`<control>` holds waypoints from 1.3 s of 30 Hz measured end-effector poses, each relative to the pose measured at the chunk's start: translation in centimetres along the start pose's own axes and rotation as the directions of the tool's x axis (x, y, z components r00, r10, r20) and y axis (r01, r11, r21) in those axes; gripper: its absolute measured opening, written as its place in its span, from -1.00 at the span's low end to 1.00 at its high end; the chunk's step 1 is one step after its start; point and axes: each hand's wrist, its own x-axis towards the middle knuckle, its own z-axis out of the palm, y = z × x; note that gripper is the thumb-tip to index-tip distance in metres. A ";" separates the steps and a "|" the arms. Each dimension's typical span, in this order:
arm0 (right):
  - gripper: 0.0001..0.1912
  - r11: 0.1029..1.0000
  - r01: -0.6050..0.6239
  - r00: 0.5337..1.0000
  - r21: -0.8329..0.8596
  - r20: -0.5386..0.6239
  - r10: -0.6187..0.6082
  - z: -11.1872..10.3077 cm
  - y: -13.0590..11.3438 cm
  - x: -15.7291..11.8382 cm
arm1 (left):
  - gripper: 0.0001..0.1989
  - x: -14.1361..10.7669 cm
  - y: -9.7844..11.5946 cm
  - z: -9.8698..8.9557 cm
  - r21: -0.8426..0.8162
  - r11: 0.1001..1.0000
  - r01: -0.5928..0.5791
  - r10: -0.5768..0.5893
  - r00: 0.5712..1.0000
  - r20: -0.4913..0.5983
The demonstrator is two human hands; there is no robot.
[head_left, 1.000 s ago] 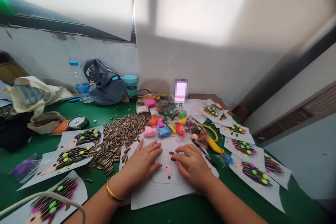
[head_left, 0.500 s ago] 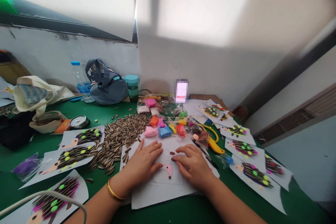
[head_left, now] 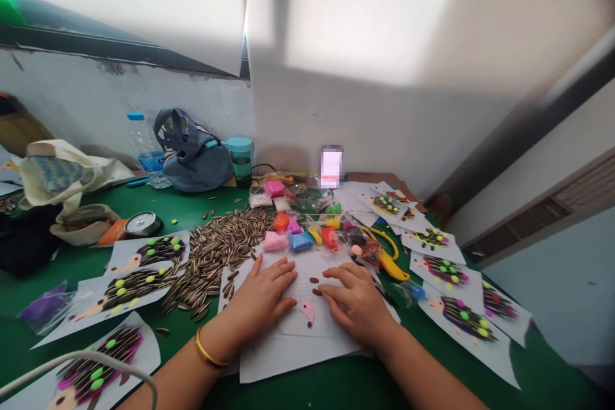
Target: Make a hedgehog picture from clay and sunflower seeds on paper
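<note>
A sheet of white paper (head_left: pixel 269 359) lies in front of me with a hedgehog drawing on it. Pink clay (head_left: pixel 306 312) forms the hedgehog's face, with dark dots for the eye and nose. My left hand (head_left: pixel 266 291) rests flat on the sheet, fingers spread, thumb beside the pink face. To the right, my right hand (head_left: pixel 356 301) lies low over the paper, its fingers apart and slightly bent. Its index fingertip is at or touching the lower of two small brown clay pieces (head_left: pixel 314 280). Neither hand holds anything.
A heap of sunflower seeds (head_left: pixel 216 246) lies left of the sheet. Bagged coloured clay (head_left: pixel 302 241) and yellow-handled scissors (head_left: pixel 391 264) sit behind it. Finished hedgehog pictures (head_left: pixel 446 269) flank both sides. A bag (head_left: pixel 196 163), cup (head_left: pixel 239 157) and phone (head_left: pixel 331 166) stand by the wall.
The whole view has shifted very slightly. Both hands stay in nearly the same place on the paper, with the right index finger still beside the lower brown piece.
</note>
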 end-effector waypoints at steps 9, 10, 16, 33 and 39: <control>-0.71 1.000 0.019 0.999 0.011 0.034 -0.019 0.5 -0.2 -0.1 | -0.55 -0.1 -0.2 0.3 -0.006 1.000 -0.001 0.001 1.000 -0.013; -0.71 1.000 0.015 0.999 0.011 0.032 -0.016 0.5 -0.2 -0.1 | -0.55 -0.1 -0.2 0.3 -0.007 1.000 -0.003 0.003 1.000 -0.016; -0.68 1.000 -0.012 0.996 0.007 0.084 0.012 0.6 -0.4 0.1 | -0.54 0.0 0.0 0.1 -0.012 1.000 0.014 -0.014 1.000 0.024; -0.47 0.990 -0.136 0.986 0.030 0.103 0.132 0.0 1.0 0.0 | -0.35 0.0 -0.2 0.2 -0.010 1.000 -0.002 0.002 0.999 0.032; -0.47 0.983 -0.172 0.972 -0.063 0.153 0.179 0.4 1.2 -0.2 | 0.02 -0.1 -0.8 0.3 0.001 0.999 -0.036 0.036 0.996 0.081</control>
